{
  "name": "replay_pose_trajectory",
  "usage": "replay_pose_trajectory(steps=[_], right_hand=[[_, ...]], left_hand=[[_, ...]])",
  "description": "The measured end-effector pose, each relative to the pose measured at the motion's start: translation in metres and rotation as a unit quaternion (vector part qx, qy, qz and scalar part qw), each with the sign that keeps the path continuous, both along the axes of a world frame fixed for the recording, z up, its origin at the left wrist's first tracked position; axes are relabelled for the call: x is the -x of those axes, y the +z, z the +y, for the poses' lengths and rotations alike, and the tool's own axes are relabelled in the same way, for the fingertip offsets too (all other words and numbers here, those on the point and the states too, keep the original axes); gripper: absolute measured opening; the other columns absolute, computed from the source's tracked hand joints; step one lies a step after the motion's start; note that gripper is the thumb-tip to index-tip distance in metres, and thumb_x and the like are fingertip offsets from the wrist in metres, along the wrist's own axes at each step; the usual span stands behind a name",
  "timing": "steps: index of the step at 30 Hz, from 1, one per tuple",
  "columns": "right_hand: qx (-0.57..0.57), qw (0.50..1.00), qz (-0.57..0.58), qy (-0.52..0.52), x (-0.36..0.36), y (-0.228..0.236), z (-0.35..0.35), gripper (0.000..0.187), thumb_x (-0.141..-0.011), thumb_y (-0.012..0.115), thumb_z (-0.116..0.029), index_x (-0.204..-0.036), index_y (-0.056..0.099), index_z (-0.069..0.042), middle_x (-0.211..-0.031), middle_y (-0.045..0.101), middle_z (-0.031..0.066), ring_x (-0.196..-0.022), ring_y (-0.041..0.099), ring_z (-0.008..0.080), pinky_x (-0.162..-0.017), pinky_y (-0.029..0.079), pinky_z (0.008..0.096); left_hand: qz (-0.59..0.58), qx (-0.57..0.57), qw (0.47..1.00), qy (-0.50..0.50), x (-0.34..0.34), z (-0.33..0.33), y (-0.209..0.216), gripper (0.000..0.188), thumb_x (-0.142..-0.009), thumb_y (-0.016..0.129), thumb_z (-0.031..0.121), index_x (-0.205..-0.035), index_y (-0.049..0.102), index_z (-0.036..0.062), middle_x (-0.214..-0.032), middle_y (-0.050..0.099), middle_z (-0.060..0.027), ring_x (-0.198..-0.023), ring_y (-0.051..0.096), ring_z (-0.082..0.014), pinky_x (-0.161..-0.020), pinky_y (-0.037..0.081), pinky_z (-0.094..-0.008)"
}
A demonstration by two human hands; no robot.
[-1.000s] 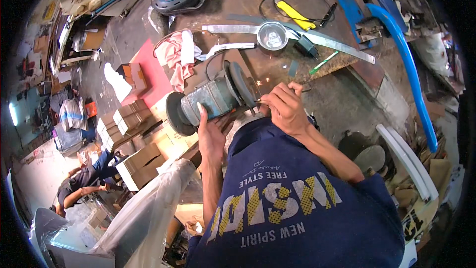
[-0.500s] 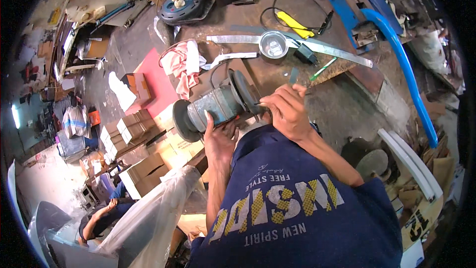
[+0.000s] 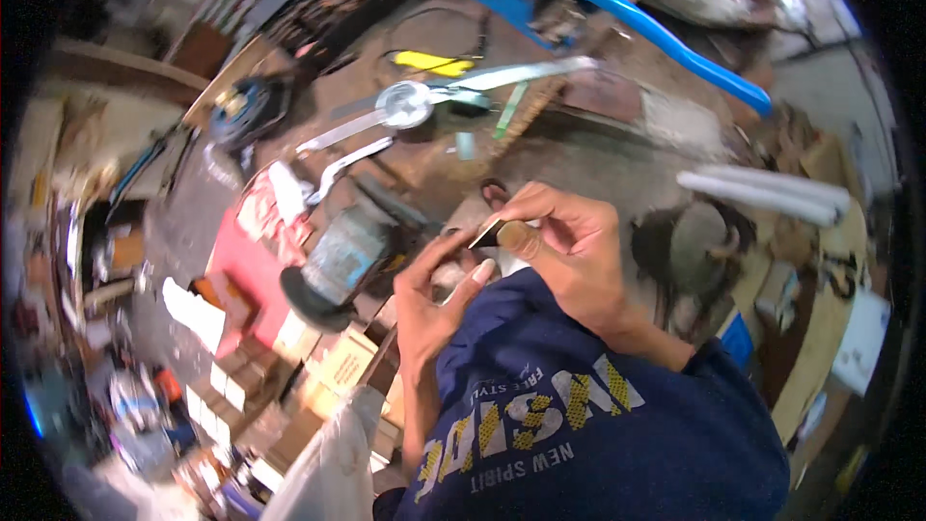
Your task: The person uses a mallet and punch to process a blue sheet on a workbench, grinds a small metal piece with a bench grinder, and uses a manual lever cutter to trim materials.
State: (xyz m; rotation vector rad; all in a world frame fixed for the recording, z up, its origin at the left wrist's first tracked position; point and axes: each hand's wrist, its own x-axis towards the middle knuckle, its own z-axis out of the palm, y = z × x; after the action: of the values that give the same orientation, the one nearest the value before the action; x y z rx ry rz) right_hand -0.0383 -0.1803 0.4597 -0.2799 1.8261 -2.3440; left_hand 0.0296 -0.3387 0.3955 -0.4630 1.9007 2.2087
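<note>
In front of my chest, my right hand pinches a small flat dark piece with a pale edge; blur hides its exact kind. Close by on the left is my left hand, its thumb and fingers apart, fingertips by the piece's edge. I cannot tell whether they touch it. Beyond my left hand stands a worn grey-blue bench grinder, a dark round wheel on its near end. Neither hand is on the grinder.
On the bench lie a bent metal strip, a round clear-looking cup, a yellow tool and a pink cloth. A blue curved bar is at the far right. Cardboard boxes stand at the lower left.
My view has swung, so the bench appears turned. My left hand has come away from the grinder toward my right hand. Both hands are now close together around the small piece.
</note>
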Motion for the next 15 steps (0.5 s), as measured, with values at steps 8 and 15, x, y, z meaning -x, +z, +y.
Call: replay_pose_trajectory(steps=[8,15], right_hand=[[0.039,0.989,-0.014,-0.139,-0.070,0.021,0.089,0.020,-0.090,0.071,-0.012,-0.105,0.073,0.001,-0.098,0.073,0.0096,-0.091,0.064,0.0111,-0.081,0.051,0.0264],[0.035,0.946,-0.016,-0.321,-0.171,0.007,0.194,0.032,-0.090,0.072,-0.020,-0.115,0.069,0.000,-0.104,0.072,0.0088,-0.093,0.064,0.0107,-0.082,0.051,0.0262]], left_hand=[[0.264,0.072,0.961,-0.034,0.011,0.106,0.030,0.015,-0.081,0.076,0.007,-0.079,0.066,-0.0033,-0.071,0.061,-0.0010,-0.066,0.050,-0.0096,-0.061,0.042,-0.0253],[0.017,-0.210,0.892,-0.399,-0.013,0.202,0.021,0.029,-0.095,0.066,0.020,-0.112,0.058,-0.0005,-0.092,0.064,-0.0044,-0.083,0.060,-0.0129,-0.076,0.049,-0.0255]])
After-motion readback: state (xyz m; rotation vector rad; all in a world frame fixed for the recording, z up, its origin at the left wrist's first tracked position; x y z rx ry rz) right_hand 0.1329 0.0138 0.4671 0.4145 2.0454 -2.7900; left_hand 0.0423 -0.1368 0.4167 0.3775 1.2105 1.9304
